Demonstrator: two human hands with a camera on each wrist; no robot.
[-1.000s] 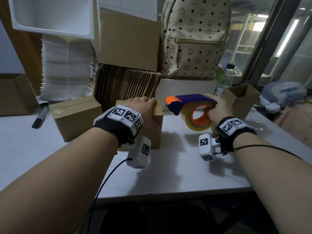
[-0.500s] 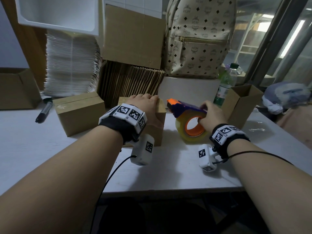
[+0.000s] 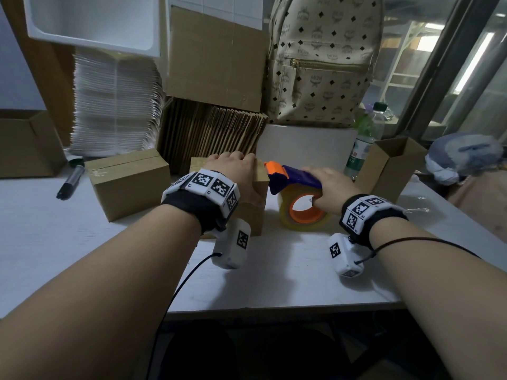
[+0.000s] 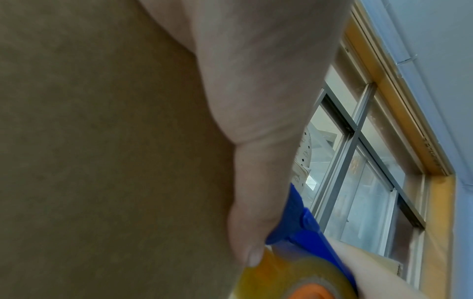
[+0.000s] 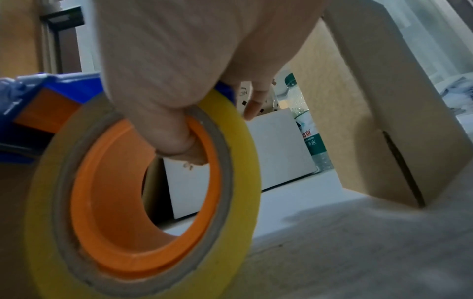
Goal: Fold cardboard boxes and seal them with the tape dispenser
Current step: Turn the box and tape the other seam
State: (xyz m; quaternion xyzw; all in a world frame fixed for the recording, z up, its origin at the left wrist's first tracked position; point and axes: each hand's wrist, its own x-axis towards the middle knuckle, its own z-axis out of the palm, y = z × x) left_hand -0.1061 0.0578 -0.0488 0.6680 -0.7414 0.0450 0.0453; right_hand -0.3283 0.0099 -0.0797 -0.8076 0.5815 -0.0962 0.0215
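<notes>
A small cardboard box [image 3: 255, 215] stands at the middle of the white table [image 3: 274, 283]. My left hand [image 3: 233, 174] lies over its top and grips it, the thumb [image 4: 245, 232] down the right side of the box [image 4: 102, 161]. My right hand [image 3: 329, 187] grips the blue and orange tape dispenser [image 3: 290, 179], its thumb [image 5: 176, 137] hooked inside the orange core of the yellowish tape roll [image 5: 143, 202]. The dispenser's orange nose sits at the box's upper right edge; the roll [image 3: 304, 212] hangs beside the box, near the tabletop.
A closed cardboard box [image 3: 129, 182] and a black marker [image 3: 68, 182] lie to the left. An open upright box [image 3: 389, 168] and a water bottle [image 3: 365, 141] stand to the right. Behind are flat cardboard sheets [image 3: 211, 133], a white paper stack [image 3: 115, 105] and a backpack [image 3: 323, 61].
My right hand has brought the tape dispenser left and down, until its nose reached the box's upper right edge. My left hand has stayed on the box.
</notes>
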